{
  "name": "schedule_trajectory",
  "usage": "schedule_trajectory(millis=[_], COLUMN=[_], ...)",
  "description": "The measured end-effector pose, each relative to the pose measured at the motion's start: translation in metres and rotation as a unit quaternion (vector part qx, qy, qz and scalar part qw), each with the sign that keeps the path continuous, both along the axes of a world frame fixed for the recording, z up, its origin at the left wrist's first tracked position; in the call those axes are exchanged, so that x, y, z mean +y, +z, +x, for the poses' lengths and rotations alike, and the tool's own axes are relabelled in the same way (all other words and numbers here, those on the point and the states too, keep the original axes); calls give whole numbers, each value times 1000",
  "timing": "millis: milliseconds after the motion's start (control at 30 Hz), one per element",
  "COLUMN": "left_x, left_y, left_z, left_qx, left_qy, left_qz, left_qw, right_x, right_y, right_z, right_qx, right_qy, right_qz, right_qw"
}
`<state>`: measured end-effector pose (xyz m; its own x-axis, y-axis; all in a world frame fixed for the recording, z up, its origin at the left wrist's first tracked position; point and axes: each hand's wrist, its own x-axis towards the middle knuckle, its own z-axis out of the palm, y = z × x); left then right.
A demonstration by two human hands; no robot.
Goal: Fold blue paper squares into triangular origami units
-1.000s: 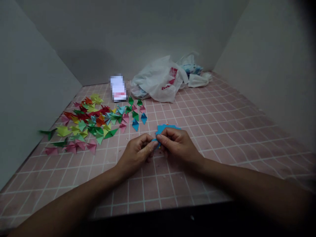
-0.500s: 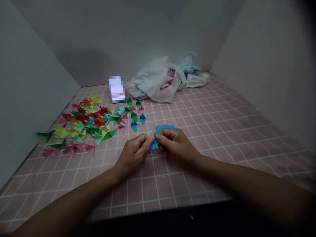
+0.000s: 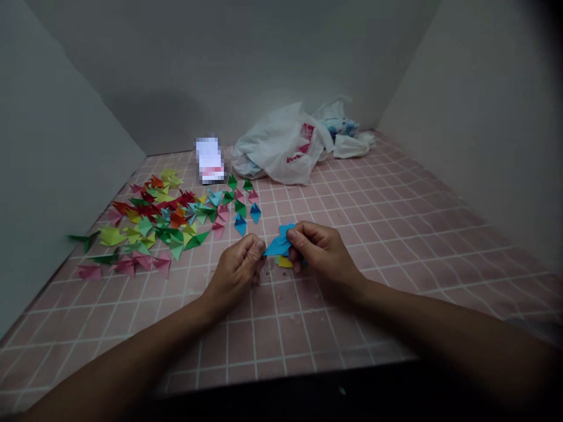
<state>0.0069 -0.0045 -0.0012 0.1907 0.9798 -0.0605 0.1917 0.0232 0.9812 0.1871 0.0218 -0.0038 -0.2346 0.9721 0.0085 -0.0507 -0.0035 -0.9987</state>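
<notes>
A folded piece of blue paper (image 3: 276, 247) is held between my hands, above the pink tiled-pattern cover. My left hand (image 3: 241, 261) pinches its pointed left tip between thumb and fingers. On the other side, my right hand (image 3: 317, 249) grips its right part, with the thumb on top. More blue paper (image 3: 287, 228) shows just behind the folded piece, and yellow paper (image 3: 285, 262) peeks out below it. My right hand hides part of these sheets. Two small folded blue paper shapes (image 3: 240, 224) lie beyond my left hand.
Many folded paper cranes (image 3: 169, 234) in several colours spread over the left of the pink checked cover (image 3: 396, 234). A lit, blurred phone (image 3: 210, 159) leans at the back. White plastic bags (image 3: 281, 143) lie by the back wall. Walls rise on both sides.
My left hand has shifted slightly left and down, its thumb now at the blue tip. The blue piece has turned and shows more of its pointed shape. More yellow paper is visible below.
</notes>
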Motion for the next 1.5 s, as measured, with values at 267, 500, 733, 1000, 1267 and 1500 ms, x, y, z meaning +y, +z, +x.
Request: schedule_trajectory(millis=[267,500,733,1000,1267,1500], left_x=[-1,1,3,1,-4,-6], left_y=[4,7,4,4,-2,3], left_z=[0,0,1,3,8,6], left_qx=[-76,-53,-24,-39,-53,-29], left_qy=[-12,-18,5,24,19,18], left_qz=[-65,-29,8,-4,-13,11], left_qw=[995,998,1000,999,998,999], right_x=[0,0,-1,-5,-12,-9], right_y=[-2,0,-1,0,-1,4], right_z=[2,2,1,0,-4,-3], right_qx=[-12,-56,2,-66,-24,5], right_qy=[-18,-30,-16,-26,32,55], right_qz=[42,73,24,87,51,21], right_qw=[999,995,1000,994,998,998])
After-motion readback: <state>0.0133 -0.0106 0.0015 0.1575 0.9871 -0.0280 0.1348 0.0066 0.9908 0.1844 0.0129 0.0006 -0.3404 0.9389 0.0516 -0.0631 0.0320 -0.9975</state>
